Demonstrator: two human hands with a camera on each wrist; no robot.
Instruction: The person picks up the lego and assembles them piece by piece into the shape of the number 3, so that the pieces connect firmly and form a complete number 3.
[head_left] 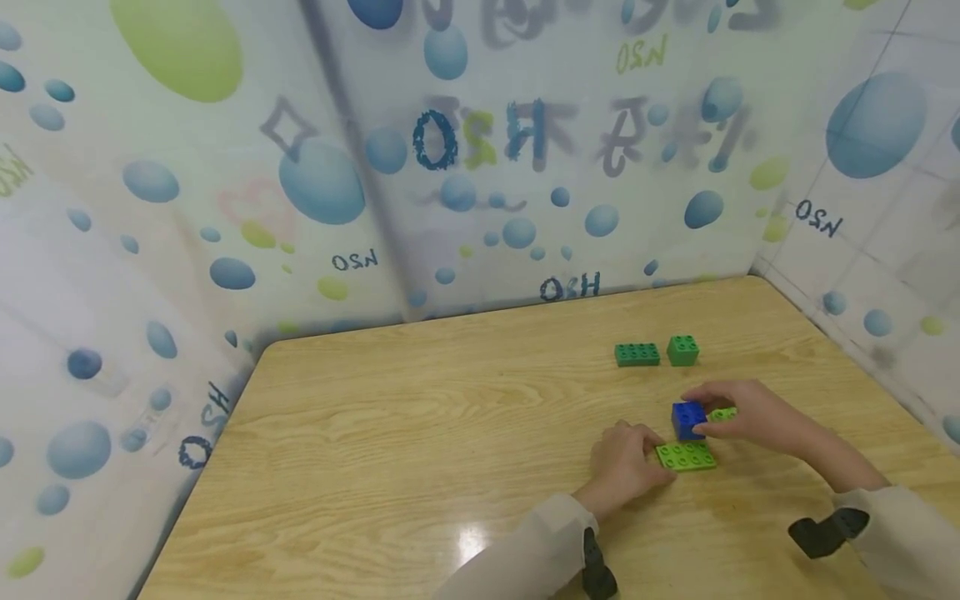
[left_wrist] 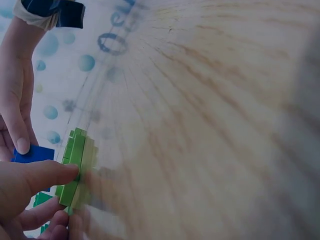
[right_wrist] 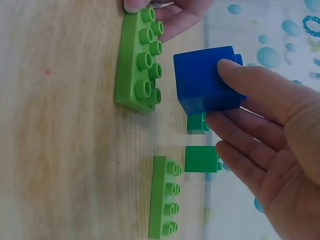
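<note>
A lime green building brick with two rows of studs lies flat on the wooden table. My left hand grips its left end between thumb and fingers. In my right hand, a blue building brick is pinched between thumb and fingertips. The right wrist view shows this blue brick held above the table, apart from the lime brick, its studs facing away from the tabletop. A second lime green brick lies beyond, partly hidden by my right hand in the head view.
Farther back on the table sit a dark green rectangular brick and a green square brick, side by side. Behind the table hangs a white curtain printed with bubbles and letters.
</note>
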